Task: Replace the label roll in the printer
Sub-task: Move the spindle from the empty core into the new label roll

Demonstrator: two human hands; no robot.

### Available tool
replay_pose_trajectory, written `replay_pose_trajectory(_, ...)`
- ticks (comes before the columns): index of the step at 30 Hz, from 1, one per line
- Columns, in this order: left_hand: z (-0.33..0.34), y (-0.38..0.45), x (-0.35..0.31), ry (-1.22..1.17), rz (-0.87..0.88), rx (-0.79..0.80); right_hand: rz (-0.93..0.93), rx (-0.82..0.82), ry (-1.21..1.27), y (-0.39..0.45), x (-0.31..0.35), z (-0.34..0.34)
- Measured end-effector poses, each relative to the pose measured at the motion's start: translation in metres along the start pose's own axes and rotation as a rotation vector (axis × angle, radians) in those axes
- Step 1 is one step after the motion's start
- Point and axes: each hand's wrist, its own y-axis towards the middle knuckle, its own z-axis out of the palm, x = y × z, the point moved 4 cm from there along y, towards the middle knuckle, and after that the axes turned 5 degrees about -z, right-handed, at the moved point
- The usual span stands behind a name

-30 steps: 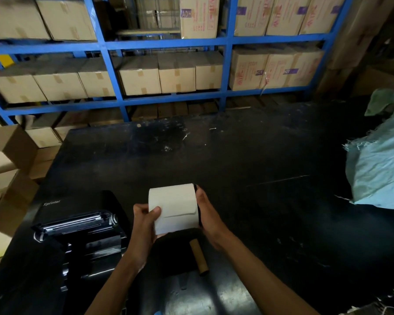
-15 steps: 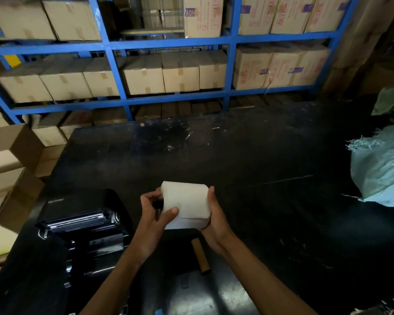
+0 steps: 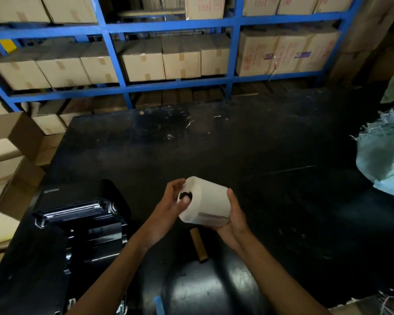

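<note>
Black worktable [image 3: 248, 155], open black printer [image 3: 82, 214] at left, brown cardboard core [image 3: 198, 245] lying beside it

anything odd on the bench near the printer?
Only a bare brown cardboard core lying loose on the black table, below the white label roll held in both hands. Printer stands open.

Two bare forearms reach forward and angle toward each other. The left hand [image 3: 166, 208] curls its fingers with the thumb pressed inward. The right hand [image 3: 233, 218] is cupped, palm turned left, fingers wrapped underneath.
</note>
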Motion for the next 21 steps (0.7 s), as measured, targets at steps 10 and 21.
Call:
replay_pose_trajectory(10, 0.025, 0.0, 0.159, 0.603, -0.61, -0.231, 0.067, -0.145, 0.084, 0.004, -0.01, -0.038)
replay_pose_trajectory(21, 0.042, -0.007, 0.186, 0.602, -0.703, -0.422, 0.127, -0.118, 0.041, 0.008, -0.017, -0.049)
